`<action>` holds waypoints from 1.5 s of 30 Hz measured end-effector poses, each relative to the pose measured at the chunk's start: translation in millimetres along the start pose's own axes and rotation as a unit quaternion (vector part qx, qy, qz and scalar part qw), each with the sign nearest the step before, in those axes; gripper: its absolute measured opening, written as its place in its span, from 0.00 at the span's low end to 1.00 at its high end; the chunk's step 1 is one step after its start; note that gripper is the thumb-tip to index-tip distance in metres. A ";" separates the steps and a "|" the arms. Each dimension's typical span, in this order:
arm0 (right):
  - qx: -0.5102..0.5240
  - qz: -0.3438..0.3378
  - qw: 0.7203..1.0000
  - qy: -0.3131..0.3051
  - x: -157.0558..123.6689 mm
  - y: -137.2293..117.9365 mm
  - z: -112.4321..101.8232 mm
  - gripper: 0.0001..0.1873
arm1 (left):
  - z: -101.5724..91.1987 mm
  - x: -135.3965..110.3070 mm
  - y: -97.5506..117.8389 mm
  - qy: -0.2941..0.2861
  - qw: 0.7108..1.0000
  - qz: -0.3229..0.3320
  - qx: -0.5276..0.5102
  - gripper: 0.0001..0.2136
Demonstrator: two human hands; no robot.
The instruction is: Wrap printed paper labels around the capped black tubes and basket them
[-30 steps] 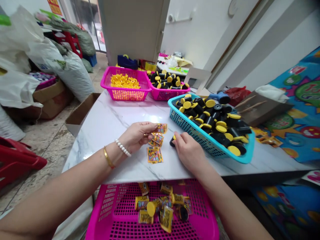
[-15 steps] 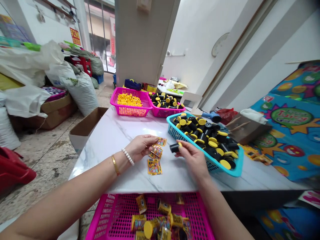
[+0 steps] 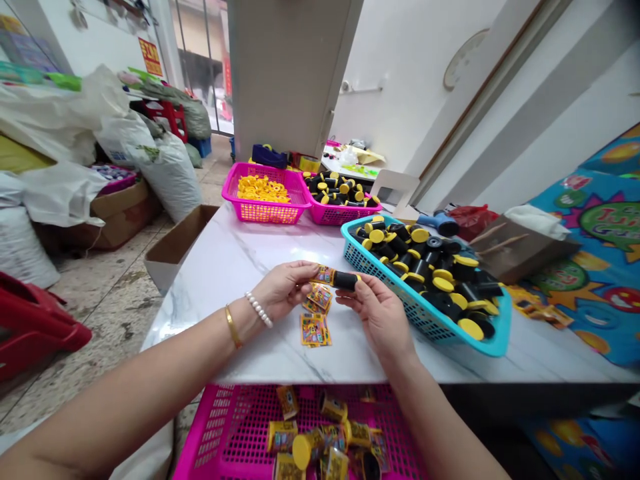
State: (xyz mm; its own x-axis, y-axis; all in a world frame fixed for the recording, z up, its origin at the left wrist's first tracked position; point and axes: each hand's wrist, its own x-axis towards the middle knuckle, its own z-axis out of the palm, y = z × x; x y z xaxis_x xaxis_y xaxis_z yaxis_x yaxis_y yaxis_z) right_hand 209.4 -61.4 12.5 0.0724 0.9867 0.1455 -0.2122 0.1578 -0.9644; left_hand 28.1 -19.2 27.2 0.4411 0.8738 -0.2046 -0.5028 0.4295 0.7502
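Note:
My right hand [image 3: 376, 311] pinches a small black cylinder with a yellow cap [image 3: 345, 280] above the white marble table [image 3: 235, 253]. My left hand [image 3: 286, 287] pinches a yellow printed label [image 3: 324, 275] whose end meets the cylinder's left end. More yellow labels [image 3: 315, 329] lie on the table just below both hands. A blue basket [image 3: 400, 299] full of black cylinders with yellow caps stands right of my right hand. A pink basket [image 3: 240, 427] at the table's near edge holds several labelled cylinders.
Two pink baskets stand at the table's far end, one with yellow caps [image 3: 263, 189], one with black cylinders [image 3: 340, 189]. An open cardboard box [image 3: 175, 247] sits left of the table. White sacks [image 3: 150, 160] and a red stool [image 3: 35, 327] fill the floor on the left.
My right hand lifted the black cylinder off the table and brought it left to the label in my left hand. The camera view tilted up slightly.

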 end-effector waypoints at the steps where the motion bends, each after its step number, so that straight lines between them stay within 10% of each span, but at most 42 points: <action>1: -0.014 -0.012 1.000 0.004 -0.9 0.2 1.0 0.13 | -0.4 0.2 0.0 -0.005 1.000 -0.001 0.002 0.04; 12: -0.009 -0.092 0.995 -0.030 -1.8 8.3 5.2 0.13 | 0.7 -3.5 -4.5 0.035 0.980 0.119 0.157 0.12; 20: -0.137 -0.080 0.982 -0.100 -3.4 -1.7 -3.3 0.18 | -6.1 -4.2 5.1 -0.115 0.960 0.057 0.248 0.15; 29: -0.402 -0.313 0.855 -0.095 -3.9 1.5 0.2 0.16 | -6.1 -2.3 2.9 -0.099 0.926 0.109 0.348 0.13; 45: -0.292 -0.167 0.938 -0.078 -9.0 13.0 -0.9 0.12 | -4.3 -4.0 3.3 -0.103 0.921 0.082 0.368 0.11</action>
State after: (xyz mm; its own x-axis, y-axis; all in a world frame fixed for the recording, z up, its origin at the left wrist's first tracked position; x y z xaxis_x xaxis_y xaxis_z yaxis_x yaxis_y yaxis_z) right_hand 206.8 -68.3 -1.6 -0.1138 0.8869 0.4477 0.3712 0.4559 -0.8089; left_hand 21.4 -20.3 27.8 0.5731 0.8194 0.0163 0.0303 -0.0410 0.9987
